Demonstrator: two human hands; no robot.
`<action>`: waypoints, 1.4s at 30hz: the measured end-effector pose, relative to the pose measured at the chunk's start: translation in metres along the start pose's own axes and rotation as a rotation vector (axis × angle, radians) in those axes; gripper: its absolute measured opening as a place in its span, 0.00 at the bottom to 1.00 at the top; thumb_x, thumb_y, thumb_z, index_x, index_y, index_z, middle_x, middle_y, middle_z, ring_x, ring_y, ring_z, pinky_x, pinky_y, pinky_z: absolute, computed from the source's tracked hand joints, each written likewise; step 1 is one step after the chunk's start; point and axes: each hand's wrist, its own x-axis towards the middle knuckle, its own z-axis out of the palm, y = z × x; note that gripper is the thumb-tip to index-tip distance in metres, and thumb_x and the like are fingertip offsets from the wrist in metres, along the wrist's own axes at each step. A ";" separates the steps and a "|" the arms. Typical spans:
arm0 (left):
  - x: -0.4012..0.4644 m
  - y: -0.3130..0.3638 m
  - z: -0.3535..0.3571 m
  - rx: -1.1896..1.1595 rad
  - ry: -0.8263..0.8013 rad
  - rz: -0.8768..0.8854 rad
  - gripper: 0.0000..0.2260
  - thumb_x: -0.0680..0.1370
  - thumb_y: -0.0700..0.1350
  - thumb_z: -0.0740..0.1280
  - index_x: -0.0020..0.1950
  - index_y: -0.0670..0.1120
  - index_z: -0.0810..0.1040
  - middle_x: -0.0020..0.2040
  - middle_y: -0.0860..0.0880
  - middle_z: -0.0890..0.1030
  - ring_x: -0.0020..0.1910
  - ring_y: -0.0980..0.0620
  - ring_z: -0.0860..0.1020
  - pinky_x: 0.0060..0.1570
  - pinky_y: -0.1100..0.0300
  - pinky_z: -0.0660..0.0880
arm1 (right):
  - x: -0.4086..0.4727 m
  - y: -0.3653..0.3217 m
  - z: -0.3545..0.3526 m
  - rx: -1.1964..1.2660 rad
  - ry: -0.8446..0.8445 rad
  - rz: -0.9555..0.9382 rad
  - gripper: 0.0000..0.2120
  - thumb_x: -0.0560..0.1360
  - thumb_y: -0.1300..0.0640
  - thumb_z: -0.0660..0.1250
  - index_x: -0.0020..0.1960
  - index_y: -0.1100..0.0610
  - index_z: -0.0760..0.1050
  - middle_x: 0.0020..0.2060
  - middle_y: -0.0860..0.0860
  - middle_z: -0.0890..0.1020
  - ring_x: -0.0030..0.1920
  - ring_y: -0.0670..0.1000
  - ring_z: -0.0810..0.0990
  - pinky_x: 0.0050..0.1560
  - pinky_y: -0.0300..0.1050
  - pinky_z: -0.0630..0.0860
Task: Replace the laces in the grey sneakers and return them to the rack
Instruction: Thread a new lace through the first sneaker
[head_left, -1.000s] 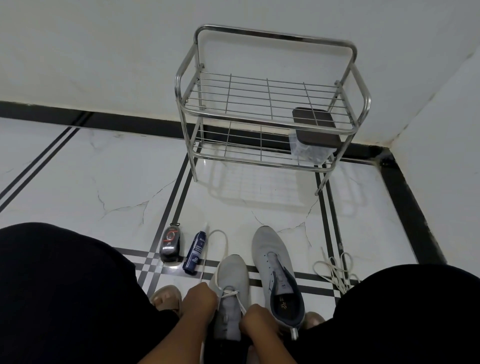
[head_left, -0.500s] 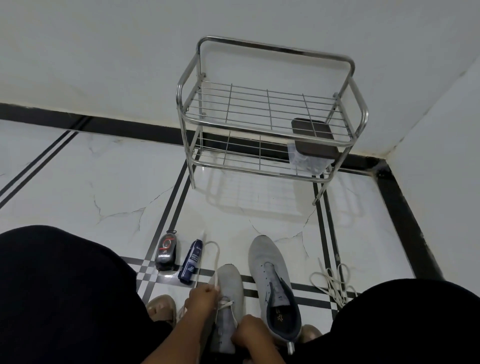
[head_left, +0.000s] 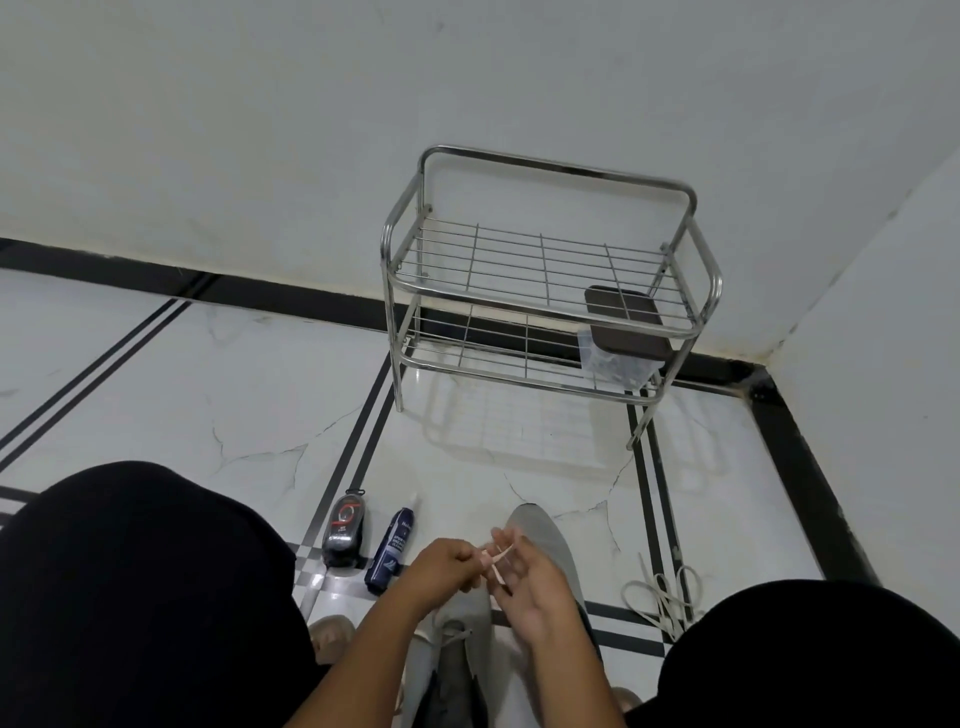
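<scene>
A white lace (head_left: 497, 558) was pinched in the curled fingers of the left hand (head_left: 441, 569) and the loosely spread right hand (head_left: 535, 592), above the nearer grey sneaker (head_left: 460, 636) on the floor (head_left: 260, 395).

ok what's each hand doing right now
Left hand: pinches the white lace.
Right hand: fingers loosely spread at the lace; grip cannot be told.

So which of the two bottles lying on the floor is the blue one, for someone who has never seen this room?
Start at the metal rack against the wall and come down the floor toward the person's left knee. Two bottles lie there side by side on the black tile stripes. The blue bottle is the slim one with the white tip, nearer the sneakers; its neighbour, the black bottle, is stubbier with a red mark.
</scene>
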 end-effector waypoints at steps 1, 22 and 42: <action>0.001 -0.003 -0.001 0.038 0.025 -0.033 0.13 0.78 0.46 0.66 0.34 0.48 0.79 0.30 0.53 0.78 0.32 0.56 0.74 0.41 0.62 0.71 | 0.000 -0.001 -0.001 0.017 0.015 -0.036 0.10 0.81 0.57 0.60 0.53 0.61 0.77 0.50 0.54 0.82 0.49 0.50 0.79 0.52 0.46 0.73; -0.009 -0.060 -0.021 -0.149 0.678 -0.723 0.18 0.80 0.41 0.62 0.68 0.34 0.70 0.66 0.35 0.72 0.66 0.36 0.71 0.56 0.52 0.70 | -0.080 -0.089 0.025 -0.588 -0.101 -0.559 0.07 0.79 0.61 0.63 0.49 0.62 0.80 0.36 0.53 0.82 0.36 0.48 0.80 0.40 0.41 0.79; 0.003 0.003 0.000 -0.241 0.026 0.098 0.06 0.77 0.45 0.69 0.47 0.43 0.83 0.39 0.50 0.80 0.41 0.54 0.75 0.47 0.63 0.72 | -0.018 -0.027 0.011 -0.959 0.183 -0.478 0.07 0.75 0.59 0.69 0.40 0.52 0.82 0.34 0.50 0.83 0.37 0.48 0.81 0.39 0.34 0.75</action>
